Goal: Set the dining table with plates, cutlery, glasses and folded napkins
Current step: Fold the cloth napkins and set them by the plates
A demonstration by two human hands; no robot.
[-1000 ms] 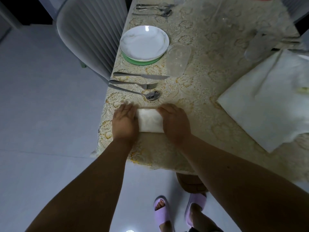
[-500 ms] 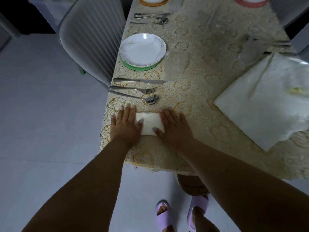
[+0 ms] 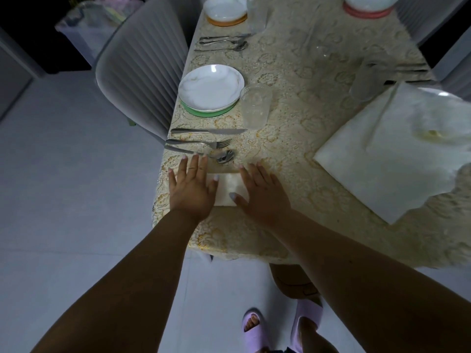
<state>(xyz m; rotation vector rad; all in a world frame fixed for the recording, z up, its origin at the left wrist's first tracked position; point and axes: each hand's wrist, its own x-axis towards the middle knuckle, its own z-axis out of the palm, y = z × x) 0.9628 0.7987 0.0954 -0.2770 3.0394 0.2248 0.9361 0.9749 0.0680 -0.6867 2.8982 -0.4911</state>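
I am pressing my left hand (image 3: pixel 190 189) and my right hand (image 3: pixel 262 193) flat on the folded napkin (image 3: pixel 229 188), fingers straight and spread, gripping nothing. The napkin is lying near the table's (image 3: pixel 293 138) left edge, showing between my two hands, with my left thumb and right thumb resting on its top.

Just beyond my fingertips the spoon (image 3: pixel 204 154) is lying across the cloth, then the fork (image 3: pixel 198 143) and the knife (image 3: pixel 207 131), all side by side with handles toward the chair (image 3: pixel 142 72). Past the knife the white plate (image 3: pixel 211 87) is sitting on a green mat (image 3: pixel 204 113), and a clear glass (image 3: pixel 254 107) is standing just right of it. Farther up, another plate (image 3: pixel 225 7) is sitting on an orange mat, with more cutlery (image 3: pixel 221 43) below it. A stack of open napkins (image 3: pixel 382 159) is lying well to my right. My feet in purple slippers (image 3: pixel 254 329) are showing below the table.
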